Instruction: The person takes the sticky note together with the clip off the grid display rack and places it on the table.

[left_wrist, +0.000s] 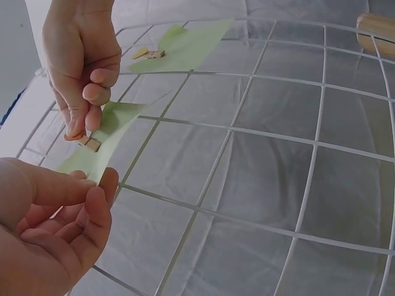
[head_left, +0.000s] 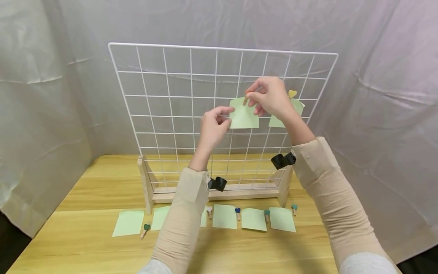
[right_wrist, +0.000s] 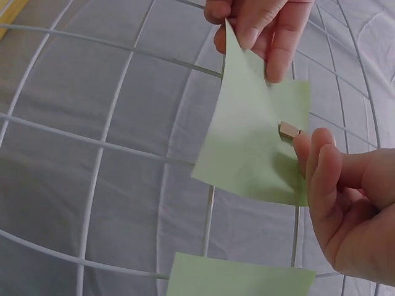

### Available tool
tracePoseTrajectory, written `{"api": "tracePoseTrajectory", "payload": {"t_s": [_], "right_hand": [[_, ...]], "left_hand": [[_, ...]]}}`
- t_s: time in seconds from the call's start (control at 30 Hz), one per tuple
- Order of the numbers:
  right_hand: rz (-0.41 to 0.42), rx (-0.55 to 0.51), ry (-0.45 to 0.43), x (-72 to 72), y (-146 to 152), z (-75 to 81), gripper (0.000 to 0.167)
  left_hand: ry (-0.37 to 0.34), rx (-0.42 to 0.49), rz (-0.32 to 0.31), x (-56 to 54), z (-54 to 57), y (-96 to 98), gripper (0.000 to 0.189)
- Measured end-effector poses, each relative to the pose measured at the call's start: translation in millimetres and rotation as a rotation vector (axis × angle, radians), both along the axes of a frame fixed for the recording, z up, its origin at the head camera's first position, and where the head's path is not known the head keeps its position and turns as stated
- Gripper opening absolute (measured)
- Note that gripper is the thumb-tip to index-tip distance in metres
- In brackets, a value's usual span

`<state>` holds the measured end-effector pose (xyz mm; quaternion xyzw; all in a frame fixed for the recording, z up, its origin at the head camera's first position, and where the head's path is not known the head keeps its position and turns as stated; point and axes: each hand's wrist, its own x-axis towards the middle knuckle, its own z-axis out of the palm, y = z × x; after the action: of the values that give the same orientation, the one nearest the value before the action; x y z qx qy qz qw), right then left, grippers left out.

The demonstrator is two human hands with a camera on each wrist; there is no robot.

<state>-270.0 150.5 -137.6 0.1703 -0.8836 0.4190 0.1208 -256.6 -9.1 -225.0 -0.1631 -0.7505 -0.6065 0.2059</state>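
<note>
A pale green paper note (head_left: 243,117) lies against the white wire grid (head_left: 202,95), right of its middle. My left hand (head_left: 214,127) pinches the note's left edge between thumb and fingers. At the note's top edge my right hand (head_left: 271,96) pinches a small wooden clothespin (left_wrist: 90,143) with an orange end, whose jaws sit over the paper. Its orange head is mostly covered by the fingertips. To the right, a second green note (head_left: 297,107) hangs on the grid under a clothespin with a yellow heart (head_left: 292,93), partly hidden behind my right hand.
The grid stands in a wooden base (head_left: 219,196) on a wood-grain table (head_left: 85,247). In front lies a row of green notes (head_left: 224,217) with heart clothespins between them, among them a dark green one (head_left: 145,230) and a blue one (head_left: 238,214). Grey cloth (head_left: 85,23) hangs behind.
</note>
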Motion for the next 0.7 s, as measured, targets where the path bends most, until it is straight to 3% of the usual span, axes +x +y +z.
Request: {"api": "tracePoseTrajectory", "payload": {"t_s": [0.27, 0.7], "right_hand": [[0.021, -0.121, 0.07, 2.9, 3.2, 2.5, 0.016], [0.034, -0.178, 0.082, 5.5, 7.4, 3.2, 0.015]], "left_hand": [[0.018, 0.007, 0.003, 1.3, 1.5, 0.6, 0.031], [0.056, -0.012, 0.006, 4.2, 2.3, -2.7, 0.03]]}}
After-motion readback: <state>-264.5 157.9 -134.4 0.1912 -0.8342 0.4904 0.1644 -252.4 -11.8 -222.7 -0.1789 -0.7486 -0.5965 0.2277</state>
